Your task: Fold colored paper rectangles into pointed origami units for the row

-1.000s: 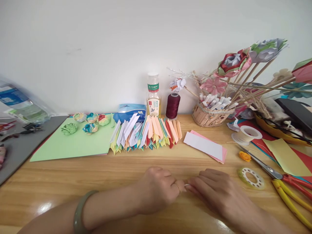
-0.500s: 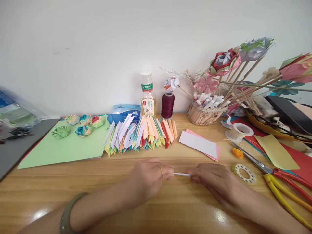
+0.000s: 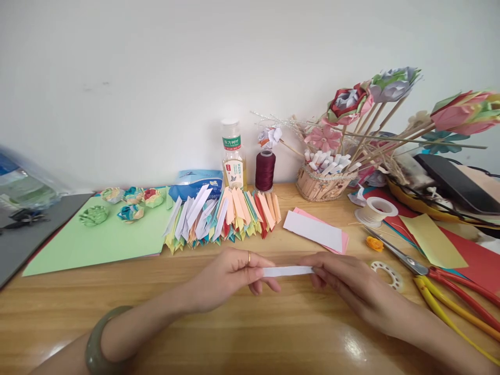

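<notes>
A narrow white paper strip (image 3: 288,271) is stretched level between my two hands, above the wooden table. My left hand (image 3: 238,271) pinches its left end between thumb and fingers, the other fingers curled below. The right end is pinched by my right hand (image 3: 339,273), whose fingertips partly cover it. Beyond the strip lie a white paper rectangle (image 3: 312,230) and pink paper (image 3: 345,242) beneath it. A long row of folded paper pieces (image 3: 222,216) in several colours stands behind my left hand.
Green paper (image 3: 94,250) with several paper rosettes lies left. At the back stand a bottle (image 3: 233,156), a maroon thread spool (image 3: 265,171) and a basket (image 3: 322,187) with paper flowers. Scissors (image 3: 416,266), a tape ring (image 3: 386,276) and a cream spool (image 3: 376,211) lie right.
The strip has turned from nearly edge-on to show its white face. My left hand has rolled so its thumb shows on top. The view has shifted slightly.
</notes>
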The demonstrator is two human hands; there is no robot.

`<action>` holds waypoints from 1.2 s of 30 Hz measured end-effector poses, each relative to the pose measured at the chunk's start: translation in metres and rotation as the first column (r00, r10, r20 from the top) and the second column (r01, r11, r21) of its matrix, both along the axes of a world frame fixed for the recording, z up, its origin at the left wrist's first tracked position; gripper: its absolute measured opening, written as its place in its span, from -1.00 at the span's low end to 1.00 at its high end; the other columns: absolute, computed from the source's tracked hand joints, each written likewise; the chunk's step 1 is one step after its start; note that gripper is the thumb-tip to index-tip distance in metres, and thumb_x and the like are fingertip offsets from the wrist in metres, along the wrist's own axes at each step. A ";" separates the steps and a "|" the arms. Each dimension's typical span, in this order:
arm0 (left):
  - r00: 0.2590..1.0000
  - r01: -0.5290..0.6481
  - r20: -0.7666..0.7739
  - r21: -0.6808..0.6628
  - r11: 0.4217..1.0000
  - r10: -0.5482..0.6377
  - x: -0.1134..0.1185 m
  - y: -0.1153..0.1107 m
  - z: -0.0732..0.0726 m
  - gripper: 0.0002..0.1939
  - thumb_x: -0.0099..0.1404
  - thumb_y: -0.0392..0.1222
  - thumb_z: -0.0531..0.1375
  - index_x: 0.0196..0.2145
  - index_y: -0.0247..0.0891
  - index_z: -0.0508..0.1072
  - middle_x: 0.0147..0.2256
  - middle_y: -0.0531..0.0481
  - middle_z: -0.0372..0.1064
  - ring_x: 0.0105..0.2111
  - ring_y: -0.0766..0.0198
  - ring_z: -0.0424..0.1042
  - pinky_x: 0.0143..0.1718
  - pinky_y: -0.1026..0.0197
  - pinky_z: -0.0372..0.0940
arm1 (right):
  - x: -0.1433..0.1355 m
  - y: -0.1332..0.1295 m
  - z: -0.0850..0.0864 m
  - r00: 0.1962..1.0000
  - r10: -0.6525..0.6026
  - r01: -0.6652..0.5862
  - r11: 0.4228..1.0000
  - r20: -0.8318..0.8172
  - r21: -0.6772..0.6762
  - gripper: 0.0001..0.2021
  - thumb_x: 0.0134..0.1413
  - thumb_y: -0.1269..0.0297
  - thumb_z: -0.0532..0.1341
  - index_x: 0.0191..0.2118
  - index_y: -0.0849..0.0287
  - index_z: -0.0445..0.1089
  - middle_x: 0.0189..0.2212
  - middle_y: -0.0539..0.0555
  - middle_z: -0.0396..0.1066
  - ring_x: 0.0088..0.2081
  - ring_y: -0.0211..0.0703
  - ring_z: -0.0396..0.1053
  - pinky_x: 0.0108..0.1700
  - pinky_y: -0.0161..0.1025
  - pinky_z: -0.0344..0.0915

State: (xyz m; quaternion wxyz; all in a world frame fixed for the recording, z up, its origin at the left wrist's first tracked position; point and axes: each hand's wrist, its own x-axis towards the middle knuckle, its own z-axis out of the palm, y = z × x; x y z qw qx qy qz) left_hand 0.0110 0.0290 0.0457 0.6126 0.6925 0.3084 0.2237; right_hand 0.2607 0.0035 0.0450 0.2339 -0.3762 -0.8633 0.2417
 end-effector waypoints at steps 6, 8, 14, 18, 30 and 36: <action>0.985 -0.171 -0.022 0.030 0.985 0.172 0.003 -0.002 -0.006 -0.91 0.27 -0.30 0.07 -0.40 -0.32 0.30 -0.48 -0.08 0.51 -0.56 0.40 0.39 -0.50 0.36 0.30 | -0.002 0.002 -0.005 0.995 -0.100 0.101 0.993 -0.020 0.064 -0.77 0.25 0.34 -0.02 -0.22 0.15 0.39 -0.54 -0.01 0.42 -0.53 -0.29 0.38 -0.46 -0.38 0.28; 0.975 -0.195 -0.078 0.142 0.971 0.207 0.003 -0.004 -0.005 -0.91 0.26 -0.32 0.07 -0.40 -0.31 0.32 -0.51 -0.02 0.50 -0.55 0.39 0.40 -0.51 0.37 0.29 | -0.002 0.003 -0.008 0.988 -0.147 0.151 0.986 -0.053 0.065 -0.78 0.23 0.30 0.02 -0.24 0.14 0.41 -0.55 -0.03 0.44 -0.57 -0.31 0.37 -0.50 -0.40 0.27; 0.815 -0.298 0.006 0.861 0.411 0.579 -0.016 0.009 0.006 -0.89 0.29 -0.33 0.07 -0.33 -0.26 0.40 -0.44 0.06 0.49 -0.50 0.37 0.44 -0.46 0.36 0.27 | 0.006 0.008 -0.012 0.932 -0.324 0.324 0.946 -0.162 -0.028 -0.72 0.19 0.15 0.09 -0.10 0.17 0.40 -0.59 -0.04 0.42 -0.54 -0.27 0.38 -0.48 -0.36 0.30; 0.681 -0.039 0.146 0.986 -0.163 0.718 -0.039 0.027 0.012 -0.87 0.30 -0.34 0.08 -0.31 -0.29 0.44 -0.53 0.05 0.45 -0.55 0.33 0.36 -0.52 0.31 0.18 | 0.005 0.011 -0.011 0.927 -0.358 0.354 0.934 -0.112 -0.047 -0.70 0.19 0.12 0.05 -0.20 0.17 0.45 -0.61 -0.03 0.39 -0.56 -0.26 0.35 -0.51 -0.34 0.28; 0.428 0.195 -0.280 0.957 0.215 0.859 -0.065 0.041 0.041 -0.62 0.37 -0.26 -0.12 -0.07 -0.23 0.44 -0.14 -0.07 0.43 -0.10 0.10 0.35 -0.22 0.15 0.29 | 0.010 0.017 -0.015 0.911 -0.405 0.412 0.907 -0.081 0.089 -0.70 0.17 0.11 0.05 -0.24 0.16 0.45 -0.55 0.01 0.45 -0.53 -0.21 0.41 -0.49 -0.32 0.31; 0.468 0.400 -0.598 0.800 0.447 0.651 -0.073 0.044 0.031 -0.67 0.30 -0.33 -0.03 -0.15 -0.17 0.48 -0.13 -0.02 0.42 -0.13 0.14 0.37 -0.24 0.18 0.32 | 0.014 0.019 -0.014 0.902 -0.427 0.431 0.895 -0.062 0.110 -0.69 0.17 0.10 0.05 -0.22 0.16 0.45 -0.51 0.04 0.49 -0.50 -0.19 0.44 -0.48 -0.31 0.34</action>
